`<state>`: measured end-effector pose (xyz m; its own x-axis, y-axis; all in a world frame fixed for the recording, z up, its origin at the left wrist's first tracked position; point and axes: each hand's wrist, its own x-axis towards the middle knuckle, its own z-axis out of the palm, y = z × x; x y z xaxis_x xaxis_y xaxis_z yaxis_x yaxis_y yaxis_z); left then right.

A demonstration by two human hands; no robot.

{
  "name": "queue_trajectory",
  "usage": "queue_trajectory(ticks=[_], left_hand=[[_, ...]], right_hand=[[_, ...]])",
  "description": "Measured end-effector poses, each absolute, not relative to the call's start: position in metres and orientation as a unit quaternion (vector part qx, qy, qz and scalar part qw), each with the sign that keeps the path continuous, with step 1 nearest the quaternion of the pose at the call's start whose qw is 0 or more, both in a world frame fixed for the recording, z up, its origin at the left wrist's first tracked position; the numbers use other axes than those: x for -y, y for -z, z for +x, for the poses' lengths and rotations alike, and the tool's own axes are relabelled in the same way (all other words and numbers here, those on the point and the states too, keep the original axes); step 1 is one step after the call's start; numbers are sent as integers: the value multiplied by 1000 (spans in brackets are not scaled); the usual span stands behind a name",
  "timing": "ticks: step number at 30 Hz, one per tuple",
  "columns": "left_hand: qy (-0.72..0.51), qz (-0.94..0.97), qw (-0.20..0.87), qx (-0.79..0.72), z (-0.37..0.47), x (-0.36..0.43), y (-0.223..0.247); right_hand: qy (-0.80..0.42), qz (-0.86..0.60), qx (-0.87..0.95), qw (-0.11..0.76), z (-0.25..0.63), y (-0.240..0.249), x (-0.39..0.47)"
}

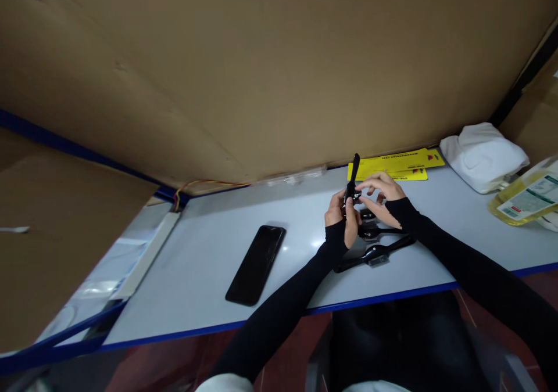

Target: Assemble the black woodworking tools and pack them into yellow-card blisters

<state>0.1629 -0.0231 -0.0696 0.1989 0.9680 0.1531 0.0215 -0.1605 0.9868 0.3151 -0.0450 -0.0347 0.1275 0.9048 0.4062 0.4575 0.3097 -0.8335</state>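
My left hand (pixel 342 219) is closed around a black two-handled tool (pixel 355 168), held upright with its upper handle pointing at the cardboard wall. On its right side, my right hand (pixel 383 191) has its fingertips at the tool's middle part; whether they pinch a small piece there is too small to tell. Just below the hands, more black tools of the same kind lie on the table, the nearest one (pixel 377 254) with a clear piece at its centre. Yellow printed cards (pixel 396 164) lie behind my hands by the wall.
On the grey table (pixel 196 264) a black phone (pixel 256 265) lies left of my hands. At the right are a white cloth bundle (pixel 483 157) and a clear bottle of yellow liquid (pixel 529 197). Cardboard walls (pixel 261 78) stand behind and at the sides.
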Motion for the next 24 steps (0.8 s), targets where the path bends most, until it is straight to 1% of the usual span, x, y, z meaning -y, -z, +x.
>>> queue_trajectory(ticks=[6,10,14,16,21,24], left_hand=[[-499,587,493,-404,165,23,65],[-534,570,487,-391,166,21,64],[-542,575,489,-369,168,24,67],[-546,567,500,-361,169,26,66],[-526,541,550,-357,171,25,62],[-504,534,582,-349,170,25,61]], right_hand=[[-215,-534,649,497,311,26,53],[-192,-560,632,500,310,30,55],[-198,-545,628,519,314,36,53],[-193,-537,628,529,318,38,50],[-136,-517,649,541,326,37,43],[-147,-515,678,504,326,37,44]])
